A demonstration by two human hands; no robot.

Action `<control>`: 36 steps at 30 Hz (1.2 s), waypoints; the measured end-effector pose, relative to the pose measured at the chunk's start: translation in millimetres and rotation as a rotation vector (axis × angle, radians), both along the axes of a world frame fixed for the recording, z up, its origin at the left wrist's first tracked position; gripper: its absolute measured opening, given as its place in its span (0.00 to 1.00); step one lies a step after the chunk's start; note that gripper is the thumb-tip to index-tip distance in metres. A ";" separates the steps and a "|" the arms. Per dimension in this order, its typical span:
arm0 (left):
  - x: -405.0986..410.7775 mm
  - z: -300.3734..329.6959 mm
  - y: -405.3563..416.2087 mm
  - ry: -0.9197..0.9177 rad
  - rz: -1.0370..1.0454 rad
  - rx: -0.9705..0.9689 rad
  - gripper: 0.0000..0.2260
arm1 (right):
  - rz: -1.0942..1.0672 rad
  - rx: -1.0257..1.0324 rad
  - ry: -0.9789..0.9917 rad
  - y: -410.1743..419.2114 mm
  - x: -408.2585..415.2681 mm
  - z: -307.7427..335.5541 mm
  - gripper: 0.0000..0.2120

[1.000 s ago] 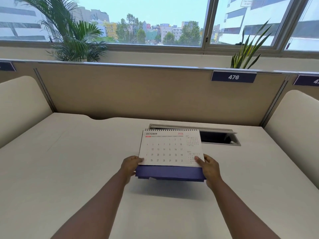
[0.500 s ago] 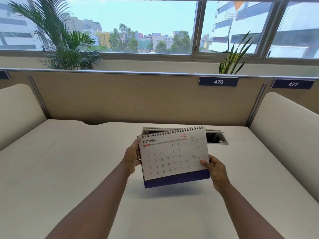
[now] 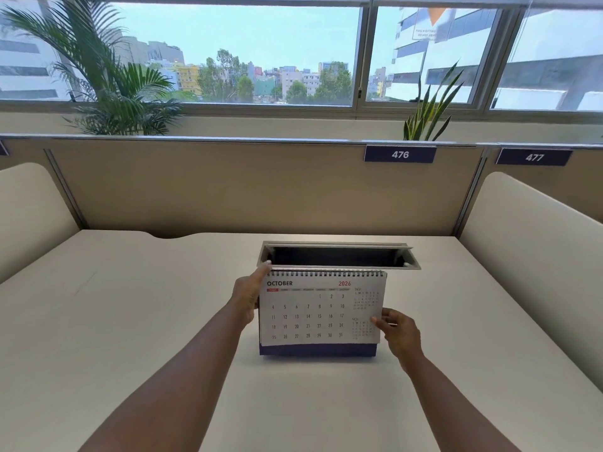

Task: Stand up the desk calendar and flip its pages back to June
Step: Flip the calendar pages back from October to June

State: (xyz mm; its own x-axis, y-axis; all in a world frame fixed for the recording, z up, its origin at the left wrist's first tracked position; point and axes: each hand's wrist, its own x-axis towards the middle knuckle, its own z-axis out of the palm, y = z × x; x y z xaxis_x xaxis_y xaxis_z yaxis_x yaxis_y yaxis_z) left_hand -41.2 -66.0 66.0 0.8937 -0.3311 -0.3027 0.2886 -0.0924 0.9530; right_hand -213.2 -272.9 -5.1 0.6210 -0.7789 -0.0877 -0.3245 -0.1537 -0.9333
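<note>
A spiral-bound desk calendar [image 3: 313,313] with a dark blue base stands upright on the white desk [image 3: 130,321], its front page reading OCTOBER 2026. My left hand [image 3: 249,296] grips its upper left edge, fingertips at the spiral binding. My right hand [image 3: 396,332] holds the right edge of the front page near the lower corner, thumb on the paper. The blue base rests on the desk surface.
An open cable tray [image 3: 337,256] is sunk into the desk just behind the calendar. A beige partition [image 3: 228,187] with the labels 476 and 477 closes the back. Padded side dividers [image 3: 535,256] flank the desk. Plants [image 3: 107,83] stand at the window.
The calendar went from lying tilted and lifted in both hands to standing upright on the desk. My left hand moved up to the top corner; my right hand stays on the right edge.
</note>
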 end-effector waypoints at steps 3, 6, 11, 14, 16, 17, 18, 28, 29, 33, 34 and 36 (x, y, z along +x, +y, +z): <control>-0.9 0.8 -1.7 0.026 0.015 -0.021 0.12 | -0.022 -0.002 0.038 0.5 0.9 1.6 0.14; 0.0 3.5 -2.6 0.060 0.013 -0.032 0.11 | -0.071 0.006 0.071 -0.8 3.2 5.5 0.13; 2.8 7.7 -3.0 0.094 -0.018 -0.033 0.10 | -0.155 0.007 0.193 4.3 5.9 14.7 0.16; 5.8 8.1 -1.9 0.108 -0.054 0.000 0.10 | -0.170 0.015 0.210 7.7 2.6 17.6 0.13; 7.9 8.2 -0.3 0.115 -0.088 0.034 0.10 | -0.148 -0.013 0.217 9.6 0.7 20.9 0.12; 8.8 8.4 0.6 0.120 -0.102 0.052 0.11 | -0.137 -0.033 0.225 9.7 0.1 22.7 0.14; 9.4 8.7 1.6 0.125 -0.116 0.069 0.11 | -0.128 -0.045 0.231 10.1 -0.2 25.0 0.16; 12.1 10.6 3.6 0.141 -0.177 0.148 0.12 | -0.120 -0.084 0.260 10.3 -10.5 28.9 0.12; 12.2 10.9 4.1 0.140 -0.184 0.159 0.12 | -0.120 -0.102 0.276 11.3 -11.5 29.5 0.11; 13.7 9.3 6.1 0.143 -0.212 0.184 0.14 | -0.017 -0.048 0.319 8.3 -12.8 35.6 0.11; 13.8 8.8 6.7 0.140 -0.218 0.186 0.14 | 0.075 0.055 0.289 6.2 -14.5 37.5 0.12; 14.5 7.2 7.5 0.129 -0.230 0.184 0.14 | 0.268 0.296 0.230 3.7 -20.3 43.2 0.18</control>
